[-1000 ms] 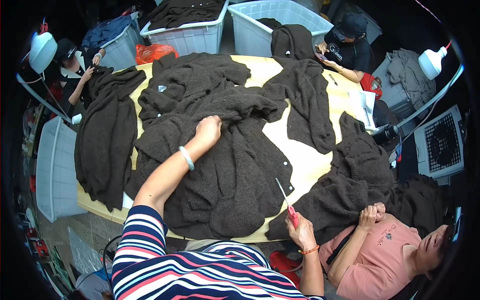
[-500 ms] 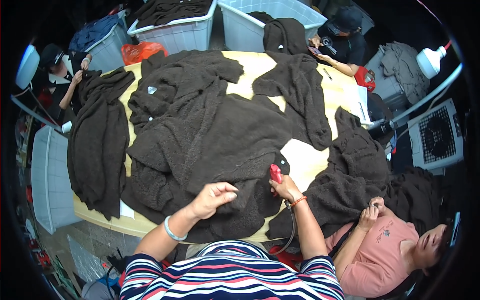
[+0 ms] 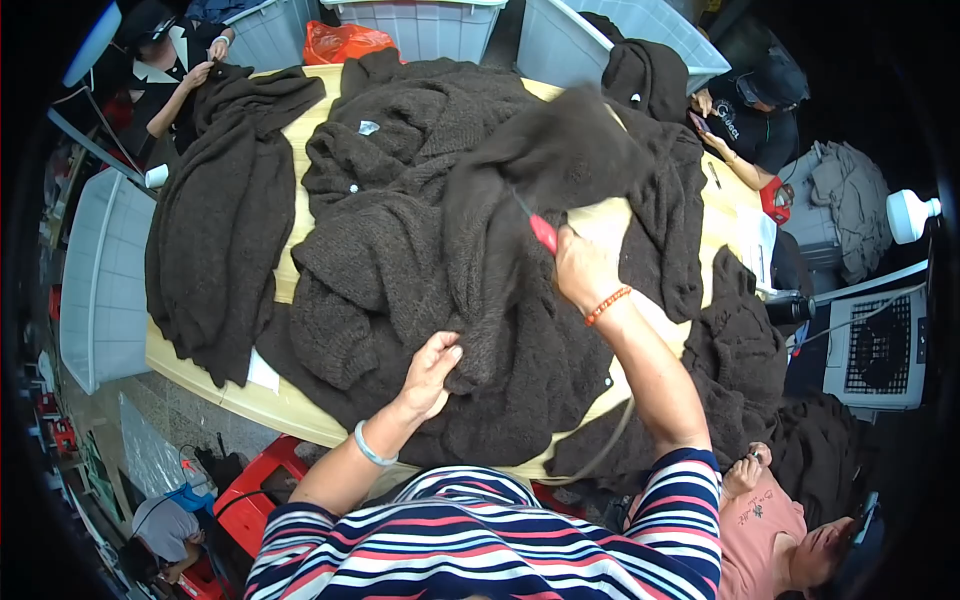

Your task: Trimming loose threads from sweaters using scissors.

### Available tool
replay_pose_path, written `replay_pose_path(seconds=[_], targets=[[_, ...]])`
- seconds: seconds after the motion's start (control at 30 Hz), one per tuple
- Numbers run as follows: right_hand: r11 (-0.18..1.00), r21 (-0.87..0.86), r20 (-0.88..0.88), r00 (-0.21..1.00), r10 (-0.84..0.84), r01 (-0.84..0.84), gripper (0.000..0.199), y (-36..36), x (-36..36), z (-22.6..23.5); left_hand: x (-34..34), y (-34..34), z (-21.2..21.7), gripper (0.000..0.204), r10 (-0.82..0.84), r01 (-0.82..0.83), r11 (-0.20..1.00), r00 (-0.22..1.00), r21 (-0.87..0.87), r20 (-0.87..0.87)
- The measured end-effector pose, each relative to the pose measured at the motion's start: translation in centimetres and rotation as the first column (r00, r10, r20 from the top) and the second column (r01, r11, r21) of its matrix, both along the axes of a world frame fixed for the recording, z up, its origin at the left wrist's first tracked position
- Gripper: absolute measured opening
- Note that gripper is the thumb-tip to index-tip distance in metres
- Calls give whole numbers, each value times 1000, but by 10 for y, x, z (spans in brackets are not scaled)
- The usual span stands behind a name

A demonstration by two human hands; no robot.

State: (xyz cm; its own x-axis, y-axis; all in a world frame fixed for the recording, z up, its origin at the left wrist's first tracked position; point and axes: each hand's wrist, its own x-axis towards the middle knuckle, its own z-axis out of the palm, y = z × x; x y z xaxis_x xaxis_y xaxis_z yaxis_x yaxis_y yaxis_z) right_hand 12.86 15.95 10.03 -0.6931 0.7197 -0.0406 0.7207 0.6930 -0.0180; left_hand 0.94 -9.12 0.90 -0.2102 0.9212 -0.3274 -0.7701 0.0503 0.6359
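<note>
My right hand (image 3: 586, 268) is wrapped round a red air blow gun (image 3: 543, 233), its thin nozzle pointing away from me, up and to the left. A hose (image 3: 612, 440) trails below my right forearm. Fingers and thumb pressed together, my left hand (image 3: 432, 372) pinches the near edge of a dark brown knitted garment (image 3: 480, 310). This garment's far part is blurred and billows above the other cloth, just beyond the nozzle. Under and around it lie more dark brown garments (image 3: 375, 235), one bearing a small pale tag.
Dark garments cover much of the pale wooden table (image 3: 285, 410). Large grey-white bins (image 3: 105, 280) stand left and behind. A person works on cloth at far left; another at far right holds a phone (image 3: 700, 122). Someone in pink sits close on my right. A red stool (image 3: 262, 490) stands lower left.
My right hand has moved farther across the table with the blow gun, and the garment's far part has lifted and shifted. My left hand stays at the near edge. The whole view has shifted.
</note>
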Motion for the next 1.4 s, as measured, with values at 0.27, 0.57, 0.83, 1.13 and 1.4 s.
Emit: replay_pose_path(seconds=[0.27,0.57,0.83,1.13,1.4], targets=[[893,-321,45,947,-318,315,23,-28,83,-22,-7,-15,-10,24,-38,10,996,950,-91,-311],[824,-481,-78,922,-380,300,19,-98,123,-22,-15,37,26,24,-340,253,940,635,-230,-694],[729,-683,-21,996,-82,45,24,-175,139,39,-4,39,-11,17,-246,172,939,941,-298,-234],[732,-671,-101,992,69,-119,22,-181,134,30,-26,30,-48,21,-196,210,968,974,-136,110],[741,-671,-56,998,-5,-34,26,-179,131,33,-25,14,-40,16,-148,155,974,988,-166,53]])
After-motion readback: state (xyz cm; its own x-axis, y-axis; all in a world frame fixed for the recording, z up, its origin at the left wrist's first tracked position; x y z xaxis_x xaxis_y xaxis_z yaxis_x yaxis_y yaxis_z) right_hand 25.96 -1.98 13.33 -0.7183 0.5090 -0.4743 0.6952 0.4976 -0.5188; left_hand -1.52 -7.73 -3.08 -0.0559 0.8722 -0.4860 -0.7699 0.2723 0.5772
